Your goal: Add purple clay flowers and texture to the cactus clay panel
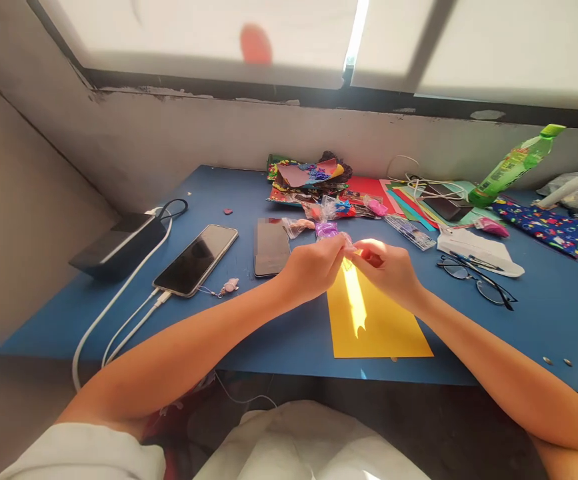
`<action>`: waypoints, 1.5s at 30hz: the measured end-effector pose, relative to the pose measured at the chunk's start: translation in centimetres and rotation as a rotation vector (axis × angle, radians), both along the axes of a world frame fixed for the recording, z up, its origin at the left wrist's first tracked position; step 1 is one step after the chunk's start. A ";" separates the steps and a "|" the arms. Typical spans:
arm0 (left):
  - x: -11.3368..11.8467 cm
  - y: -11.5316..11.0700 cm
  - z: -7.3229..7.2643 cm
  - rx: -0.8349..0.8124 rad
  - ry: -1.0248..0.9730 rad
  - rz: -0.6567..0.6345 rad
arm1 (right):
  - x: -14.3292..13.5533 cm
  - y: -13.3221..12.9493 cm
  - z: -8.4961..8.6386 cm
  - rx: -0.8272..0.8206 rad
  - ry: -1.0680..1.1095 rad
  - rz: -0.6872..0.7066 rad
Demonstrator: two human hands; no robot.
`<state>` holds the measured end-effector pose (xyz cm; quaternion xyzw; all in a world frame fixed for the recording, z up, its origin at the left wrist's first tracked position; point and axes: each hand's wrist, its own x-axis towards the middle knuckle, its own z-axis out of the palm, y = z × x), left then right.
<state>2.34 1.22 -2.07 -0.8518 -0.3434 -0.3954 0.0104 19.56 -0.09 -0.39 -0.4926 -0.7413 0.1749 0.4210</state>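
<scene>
My left hand [313, 267] and my right hand [389, 268] meet above the upper part of a yellow paper sheet [383, 327], fingers pinched. Between them is the crinkled clear plastic of a small packet with something purple inside [325, 231]. Its purple part shows just beyond my left hand; the fingertips cover the rest. Close to my left forearm lies a dark-screened phone [271, 250], with a small plastic-wrapped peach-coloured piece [299, 227] by its top corner.
Left on the blue desk [239, 340] are a charging phone [196, 260], a small charm [230, 286] and a black device [119, 243]. Behind are a colourful pile [313, 177] and wrapped packets [339, 208]. Eyeglasses [479, 277], a green bottle [516, 167] and a patterned pouch [543, 223] are at right.
</scene>
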 end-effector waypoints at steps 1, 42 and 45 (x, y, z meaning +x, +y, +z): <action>-0.1 0.2 -0.1 0.046 -0.004 0.001 | 0.0 0.0 0.3 -0.080 0.046 0.033; -0.7 0.2 0.5 0.172 -0.045 -0.138 | 1.7 -0.2 1.0 0.266 -0.345 0.116; -0.8 0.3 0.9 0.155 -0.064 -0.222 | 1.8 -0.1 1.5 0.078 -0.203 0.216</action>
